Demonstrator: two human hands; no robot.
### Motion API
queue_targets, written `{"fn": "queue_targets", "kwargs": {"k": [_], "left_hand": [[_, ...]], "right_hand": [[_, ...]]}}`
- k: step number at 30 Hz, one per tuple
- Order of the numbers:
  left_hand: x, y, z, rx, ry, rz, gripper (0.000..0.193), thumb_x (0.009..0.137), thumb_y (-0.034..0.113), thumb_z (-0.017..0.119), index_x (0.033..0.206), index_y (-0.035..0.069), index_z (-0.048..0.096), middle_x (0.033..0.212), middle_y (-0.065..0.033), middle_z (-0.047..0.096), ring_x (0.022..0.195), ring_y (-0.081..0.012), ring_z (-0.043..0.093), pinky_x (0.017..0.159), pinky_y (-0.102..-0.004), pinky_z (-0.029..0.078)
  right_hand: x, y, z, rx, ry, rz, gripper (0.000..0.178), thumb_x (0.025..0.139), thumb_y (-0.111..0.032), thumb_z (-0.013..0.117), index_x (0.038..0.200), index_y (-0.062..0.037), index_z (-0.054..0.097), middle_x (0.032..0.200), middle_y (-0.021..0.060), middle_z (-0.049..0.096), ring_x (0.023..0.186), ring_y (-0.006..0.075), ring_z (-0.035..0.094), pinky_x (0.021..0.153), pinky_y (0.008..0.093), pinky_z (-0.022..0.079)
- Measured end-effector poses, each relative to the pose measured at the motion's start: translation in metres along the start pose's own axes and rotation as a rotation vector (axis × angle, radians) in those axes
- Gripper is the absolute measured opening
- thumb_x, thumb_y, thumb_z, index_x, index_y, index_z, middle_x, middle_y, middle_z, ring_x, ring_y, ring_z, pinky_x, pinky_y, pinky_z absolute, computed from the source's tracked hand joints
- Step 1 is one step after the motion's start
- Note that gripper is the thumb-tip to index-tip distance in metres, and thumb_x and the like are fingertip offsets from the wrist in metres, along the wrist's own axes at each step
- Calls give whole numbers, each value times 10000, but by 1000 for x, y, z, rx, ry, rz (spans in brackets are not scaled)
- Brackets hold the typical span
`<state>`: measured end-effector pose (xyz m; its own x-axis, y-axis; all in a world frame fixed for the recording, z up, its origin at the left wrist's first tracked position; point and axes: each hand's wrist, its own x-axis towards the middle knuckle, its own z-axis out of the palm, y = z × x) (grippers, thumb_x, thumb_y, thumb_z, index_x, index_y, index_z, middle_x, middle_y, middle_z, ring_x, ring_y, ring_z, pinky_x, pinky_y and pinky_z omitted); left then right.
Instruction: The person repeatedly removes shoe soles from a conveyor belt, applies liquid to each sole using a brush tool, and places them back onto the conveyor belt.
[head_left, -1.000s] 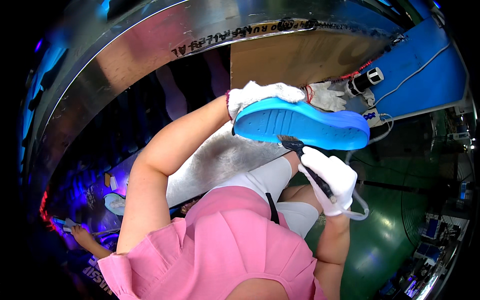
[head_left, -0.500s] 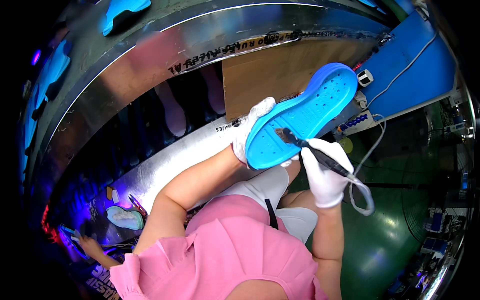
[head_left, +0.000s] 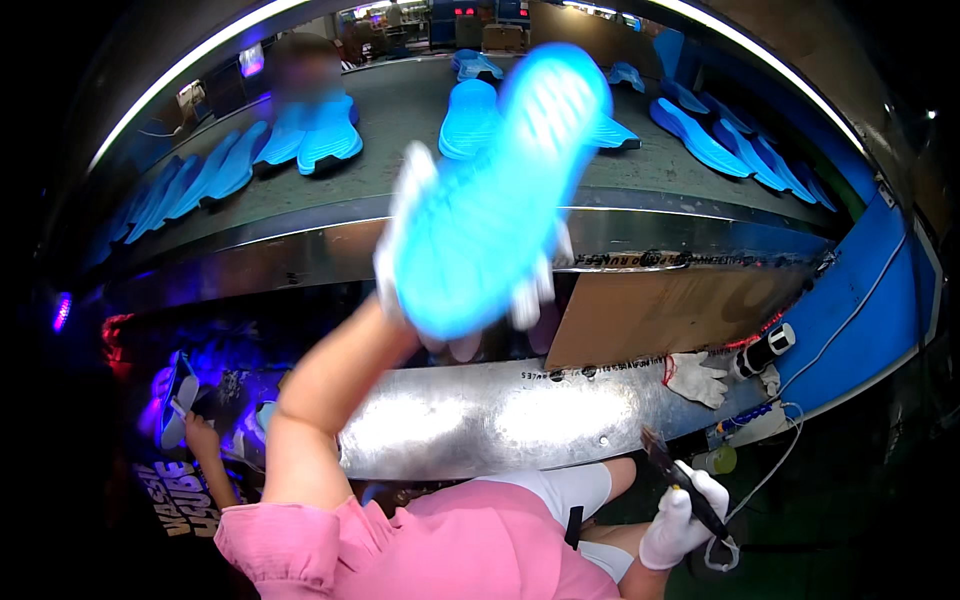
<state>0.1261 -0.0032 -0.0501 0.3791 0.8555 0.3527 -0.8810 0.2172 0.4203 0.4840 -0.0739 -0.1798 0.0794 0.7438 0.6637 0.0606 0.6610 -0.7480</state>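
A bright blue shoe sole [head_left: 480,220] is raised and tilted in front of the belt, blurred by motion. My left hand [head_left: 404,205], in a white glove, is shut around its lower part, with fingers showing on both sides of it. Down at the right, by my knee, my gloved right hand [head_left: 680,525] is closed on a brush [head_left: 695,498] with a black handle, short brownish bristles and a pale cord at its rear. The bristles point up and left, well apart from the sole.
Several blue soles [head_left: 468,118] lie on the dark belt [head_left: 385,195]. Below it stand a cardboard panel [head_left: 650,315] and a shiny metal ledge [head_left: 450,425] with an empty work glove [head_left: 697,380]. Another person's hand [head_left: 203,440] is beside a sole at far left.
The sole has moved up and left in my left hand, away from the brush. My right hand has dropped lower with the brush. The view has tilted up to the belt.
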Motion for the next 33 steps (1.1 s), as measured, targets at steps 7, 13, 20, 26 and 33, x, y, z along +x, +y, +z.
{"fn": "queue_targets", "kwargs": {"k": [7,13,20,26,33], "left_hand": [[-16,143,33,-2886,-877,38,588,904,387,556,1400,85,459,1373,-186,534,1184,-320,575,867,-471,484],[-67,121,22,-2858,-1631,95,411,877,320,623,1169,30,645,1187,-202,643,1128,-366,595,950,-408,467],[-71,6,-1,-3037,-1491,-1938,205,911,-46,586,1098,-3,659,1127,-114,631,899,-181,642,831,-298,539],[-116,-159,-72,-3773,109,-1284,260,646,42,720,904,68,697,953,-117,669,913,-312,646,771,-419,536],[-87,-264,-190,-4601,-41,-259,186,732,118,786,802,48,628,1292,-232,518,1204,-413,488,1015,-443,421]], "right_hand": [[-1,11,3,100,-11,211,280,827,-65,703,1039,35,552,944,170,654,839,218,618,808,335,506],[-2,15,-4,97,1,296,255,856,-77,692,1037,45,561,999,185,660,724,154,620,654,254,496],[-9,30,-3,105,199,416,270,865,-53,703,1089,30,578,1046,162,682,600,104,623,585,202,513],[-16,45,-19,64,461,513,230,857,-50,694,1057,21,605,822,78,667,568,60,563,498,171,454],[-35,124,-11,-57,371,741,179,851,-89,725,994,-7,657,739,4,603,577,52,522,490,209,422]]}}
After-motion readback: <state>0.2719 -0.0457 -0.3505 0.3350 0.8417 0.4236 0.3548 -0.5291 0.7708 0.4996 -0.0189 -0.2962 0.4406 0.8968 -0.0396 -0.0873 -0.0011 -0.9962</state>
